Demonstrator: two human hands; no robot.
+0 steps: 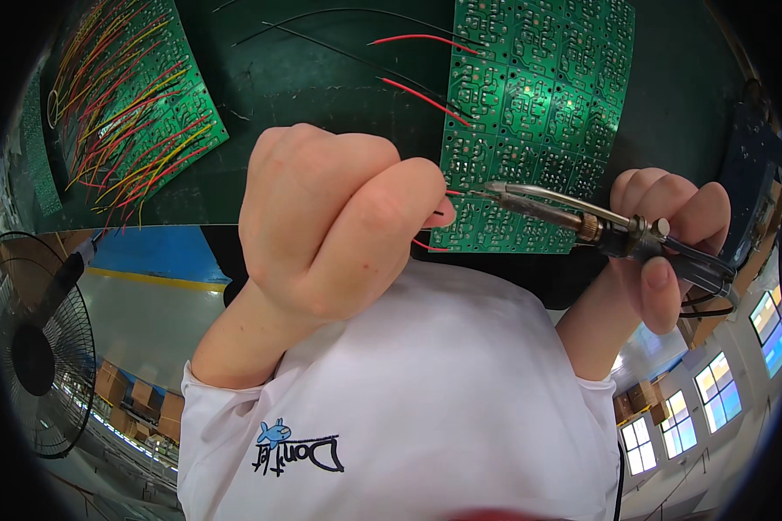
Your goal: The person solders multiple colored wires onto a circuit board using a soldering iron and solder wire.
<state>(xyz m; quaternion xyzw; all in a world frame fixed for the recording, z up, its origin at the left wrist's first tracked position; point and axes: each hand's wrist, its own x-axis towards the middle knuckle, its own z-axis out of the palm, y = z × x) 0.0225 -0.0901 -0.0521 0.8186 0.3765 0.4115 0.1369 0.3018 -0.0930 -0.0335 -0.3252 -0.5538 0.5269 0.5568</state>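
My left hand [330, 217] is closed in a pinch at the near left edge of a green circuit board panel [539, 108]. A thin red wire [453, 193] comes out of its fingertips toward the panel, and a short dark wire end shows just below. In my right hand [669, 217] is a soldering iron [543, 211] with a thin metal tube along its top. The iron's tip points left and meets the area of the red wire's end over the board; exact contact is too small to tell. Other red wires [426, 98] and black wires reach the panel's left side.
Another green panel [191, 104] with many red and yellow wires lies at the far left of the dark green table [321, 87]. A black fan [39, 356] stands at the lower left. Dark equipment [747, 165] sits at the right edge.
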